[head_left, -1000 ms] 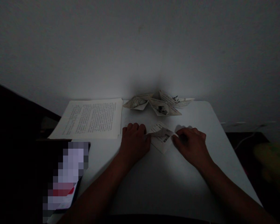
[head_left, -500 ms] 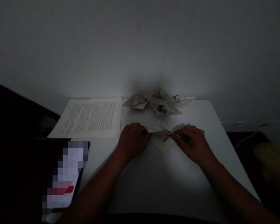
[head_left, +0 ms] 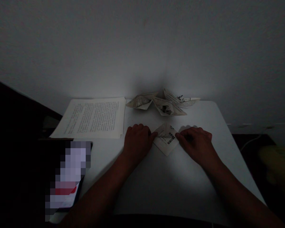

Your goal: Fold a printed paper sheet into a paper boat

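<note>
A folded printed paper (head_left: pixel 166 144) lies on the white table as a small diamond, one corner towards me and a crease across its middle. My left hand (head_left: pixel 139 139) pinches its left corner, thumb on top. At the opposite corner, my right hand (head_left: pixel 196 142) grips the paper between thumb and curled fingers. Just beyond stand several folded paper boats: one on the left (head_left: pixel 141 102), one in the middle (head_left: pixel 168 107), and at least one more behind on the right (head_left: pixel 186 102). The fingertips under the paper are hidden.
A stack of printed sheets (head_left: pixel 90 117) lies at the table's back left. In front of it is a phone or tablet (head_left: pixel 71 177) with a lit, blurred screen, near my left forearm. The wall (head_left: pixel 142 47) stands behind the white table (head_left: pixel 204 117). The room is dim.
The paper, lifted and partly opened between my hands before, now lies flattened as a diamond. My thumbs have come down onto its side corners. The view has shifted slightly.
</note>
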`<state>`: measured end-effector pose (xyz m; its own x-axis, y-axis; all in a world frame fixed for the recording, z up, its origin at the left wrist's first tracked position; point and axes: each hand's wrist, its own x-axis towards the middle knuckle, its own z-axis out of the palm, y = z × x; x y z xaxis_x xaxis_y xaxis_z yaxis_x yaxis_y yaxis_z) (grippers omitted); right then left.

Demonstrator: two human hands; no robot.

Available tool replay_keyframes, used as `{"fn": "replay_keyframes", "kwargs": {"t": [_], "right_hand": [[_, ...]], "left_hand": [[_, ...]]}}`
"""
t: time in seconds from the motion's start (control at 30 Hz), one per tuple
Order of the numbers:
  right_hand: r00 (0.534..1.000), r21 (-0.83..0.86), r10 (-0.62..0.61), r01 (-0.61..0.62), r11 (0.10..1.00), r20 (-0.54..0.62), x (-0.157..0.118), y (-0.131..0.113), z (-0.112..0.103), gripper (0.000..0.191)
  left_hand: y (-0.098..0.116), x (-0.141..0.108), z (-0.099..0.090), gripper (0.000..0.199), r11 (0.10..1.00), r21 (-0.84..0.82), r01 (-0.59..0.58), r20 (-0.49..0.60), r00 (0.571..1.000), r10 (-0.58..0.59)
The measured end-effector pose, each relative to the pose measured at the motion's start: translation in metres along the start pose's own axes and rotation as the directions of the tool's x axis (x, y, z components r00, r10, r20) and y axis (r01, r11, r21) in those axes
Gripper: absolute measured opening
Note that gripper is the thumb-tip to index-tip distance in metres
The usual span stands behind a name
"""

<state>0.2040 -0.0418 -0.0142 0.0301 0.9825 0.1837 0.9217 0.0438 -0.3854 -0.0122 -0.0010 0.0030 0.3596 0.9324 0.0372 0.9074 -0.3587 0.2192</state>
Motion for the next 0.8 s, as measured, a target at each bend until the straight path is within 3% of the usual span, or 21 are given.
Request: {"fn": "replay_keyframes", "kwargs": {"t": [0.27, 0.8], "right_hand": [[0.999, -0.095, 0.021, -0.017, 0.995, 0.039, 0.0005, -0.003, -0.0001, 0.032], [0.995, -0.127, 0.074, -0.066, 0.99, 0.064, -0.0005, -0.0023, 0.0015, 0.031]], "left_hand": [[0.0048, -0.0012, 0.0059, 0.036, 0.994, 0.108, 0.011, -0.028, 1.0, -0.008], [0.0067, -0.0017, 0.004, 0.036, 0.99, 0.14, 0.036, -0.007, 0.999, -0.036]]}}
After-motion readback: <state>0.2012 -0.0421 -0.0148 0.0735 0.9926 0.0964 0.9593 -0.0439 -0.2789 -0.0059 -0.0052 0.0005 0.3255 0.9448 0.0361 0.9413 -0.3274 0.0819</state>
